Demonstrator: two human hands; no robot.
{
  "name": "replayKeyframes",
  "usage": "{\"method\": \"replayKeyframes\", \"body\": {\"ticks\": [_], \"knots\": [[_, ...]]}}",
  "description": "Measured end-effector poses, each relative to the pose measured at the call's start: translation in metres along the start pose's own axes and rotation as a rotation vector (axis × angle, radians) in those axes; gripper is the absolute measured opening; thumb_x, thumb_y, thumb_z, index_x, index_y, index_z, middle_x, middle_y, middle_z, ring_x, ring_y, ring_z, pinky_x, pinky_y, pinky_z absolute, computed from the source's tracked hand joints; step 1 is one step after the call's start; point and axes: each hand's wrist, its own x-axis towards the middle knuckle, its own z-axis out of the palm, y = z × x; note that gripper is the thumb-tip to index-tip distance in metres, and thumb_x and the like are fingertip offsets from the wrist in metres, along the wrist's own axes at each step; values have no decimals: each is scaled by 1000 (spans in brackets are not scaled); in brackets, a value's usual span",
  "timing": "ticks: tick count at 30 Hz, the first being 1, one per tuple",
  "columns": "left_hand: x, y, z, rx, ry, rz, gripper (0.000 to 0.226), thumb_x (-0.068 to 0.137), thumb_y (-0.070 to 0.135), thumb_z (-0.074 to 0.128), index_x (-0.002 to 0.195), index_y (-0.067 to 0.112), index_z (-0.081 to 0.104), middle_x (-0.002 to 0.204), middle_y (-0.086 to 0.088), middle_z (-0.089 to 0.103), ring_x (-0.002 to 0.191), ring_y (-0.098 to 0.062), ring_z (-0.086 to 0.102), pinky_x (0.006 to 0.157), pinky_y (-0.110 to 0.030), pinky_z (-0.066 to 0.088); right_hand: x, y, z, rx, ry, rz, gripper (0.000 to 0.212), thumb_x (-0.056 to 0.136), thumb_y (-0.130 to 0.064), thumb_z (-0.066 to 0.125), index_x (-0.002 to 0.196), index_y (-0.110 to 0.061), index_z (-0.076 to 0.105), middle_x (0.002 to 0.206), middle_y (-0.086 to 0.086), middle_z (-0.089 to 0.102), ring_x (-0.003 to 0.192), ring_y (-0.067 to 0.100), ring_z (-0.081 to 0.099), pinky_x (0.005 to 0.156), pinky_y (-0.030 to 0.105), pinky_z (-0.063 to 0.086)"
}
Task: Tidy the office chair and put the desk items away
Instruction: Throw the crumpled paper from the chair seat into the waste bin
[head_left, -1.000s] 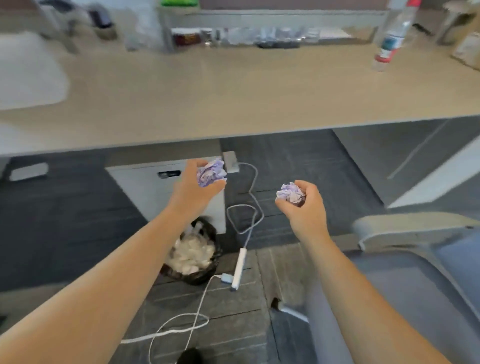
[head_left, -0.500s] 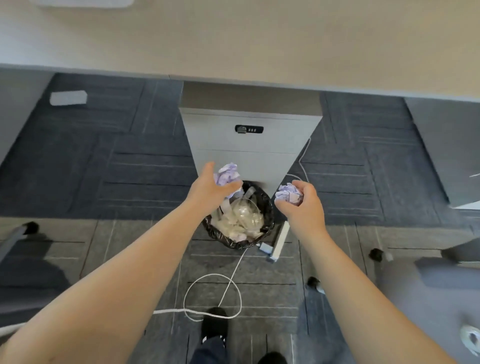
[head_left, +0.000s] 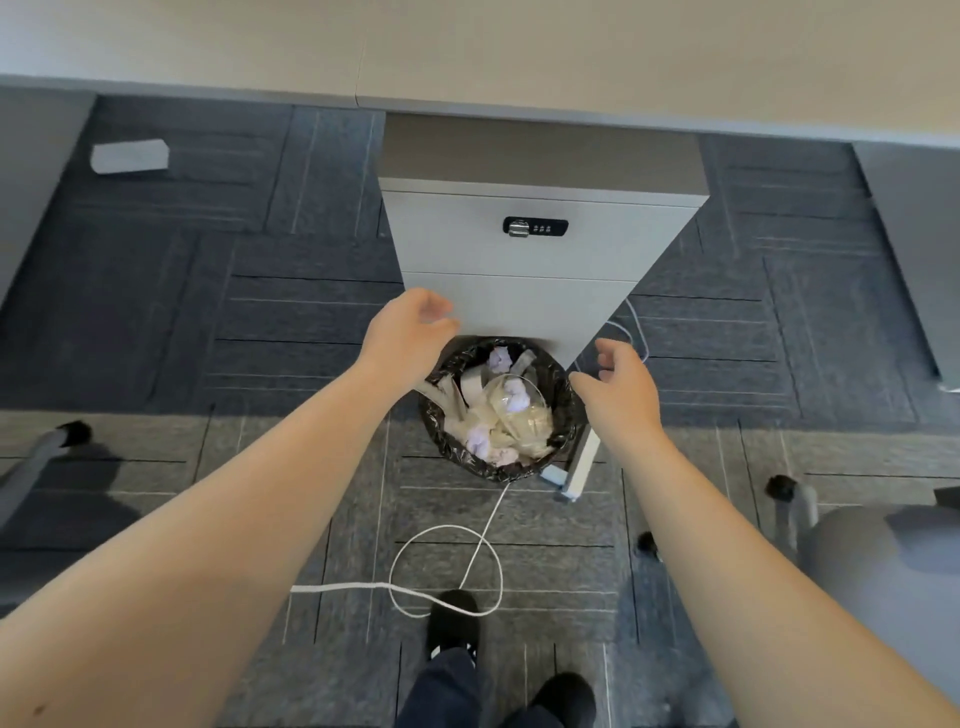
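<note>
A small round waste bin lined with a black bag stands on the carpet in front of a white drawer cabinet. Crumpled lilac paper balls lie in it among pale wrappers and clear plastic. My left hand hovers open over the bin's left rim, fingers apart, holding nothing. My right hand is open beside the bin's right rim, also empty. The grey office chair shows at the right edge.
The beige desk spans the top. A white power strip and looping white cable lie on the floor by the bin. My feet stand just behind the cable. Another chair's base sits at left.
Both hands held crumpled lilac paper balls above the bin; now both have opened and the balls lie in the bin. The view has moved closer over it.
</note>
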Motion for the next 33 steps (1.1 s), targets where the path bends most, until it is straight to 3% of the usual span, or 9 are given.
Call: {"method": "replayKeyframes", "body": {"ticks": [3, 7, 15, 20, 23, 25, 28, 32, 33], "knots": [[-9, 6, -4, -9, 8, 14, 27, 88, 19, 48, 114, 12, 54, 124, -2, 55, 103, -12, 46, 85, -24, 34, -6, -6, -8, 61, 24, -16, 34, 83, -11, 53, 116, -11, 49, 112, 2, 54, 96, 14, 49, 77, 27, 35], [-27, 25, -7, 0, 13, 63, 25, 88, 18, 48, 112, 12, 54, 121, -1, 57, 102, -10, 46, 87, -24, 34, -16, -18, -28, 107, 40, -72, 23, 83, -10, 52, 106, -12, 53, 96, -2, 54, 82, 11, 50, 61, 17, 35], [-87, 122, 57, -3, -113, 215, 23, 88, 18, 48, 109, 11, 55, 101, 5, 50, 93, -9, 45, 80, -23, 31, -61, 1, -154, 182, 218, -79, 16, 85, -13, 53, 101, -14, 54, 85, -8, 51, 80, 8, 49, 63, 18, 37], [-138, 189, 152, 70, -237, 341, 7, 87, 21, 51, 93, 20, 54, 97, 3, 55, 75, -13, 53, 66, -24, 41, -100, 68, -262, 238, 417, -3, 12, 84, -14, 55, 96, -16, 54, 76, -13, 49, 72, 4, 48, 62, 20, 36], [-179, 215, 222, 127, -338, 394, 10, 85, 24, 51, 93, 19, 56, 96, 1, 58, 84, -16, 54, 74, -29, 41, -131, 126, -321, 265, 523, 80, 14, 82, -13, 57, 97, -14, 56, 75, -9, 51, 78, 12, 51, 72, 24, 37], [-207, 223, 268, 150, -415, 423, 15, 85, 24, 50, 97, 17, 57, 98, 0, 59, 83, -16, 54, 71, -27, 39, -151, 167, -351, 272, 574, 143, 15, 82, -12, 57, 97, -12, 57, 75, -8, 52, 80, 14, 51, 73, 26, 37], [-243, 225, 338, 199, -556, 437, 18, 85, 25, 50, 101, 18, 56, 104, -1, 58, 90, -18, 54, 68, -28, 38, -184, 230, -386, 289, 664, 241, 19, 82, -12, 56, 101, -10, 58, 81, -5, 55, 82, 14, 51, 63, 20, 38], [-276, 211, 418, 280, -723, 414, 22, 84, 22, 53, 106, 17, 53, 122, -2, 54, 100, -13, 49, 76, -27, 36, -222, 306, -406, 299, 717, 415, 26, 84, -16, 53, 110, -15, 56, 95, -3, 55, 83, 15, 49, 53, 7, 36], [-281, 206, 436, 309, -756, 409, 25, 84, 22, 53, 109, 17, 52, 125, -3, 53, 104, -14, 48, 78, -28, 35, -228, 323, -407, 303, 724, 457, 27, 84, -17, 53, 112, -16, 55, 98, -2, 57, 82, 15, 49, 53, 9, 36]]}}
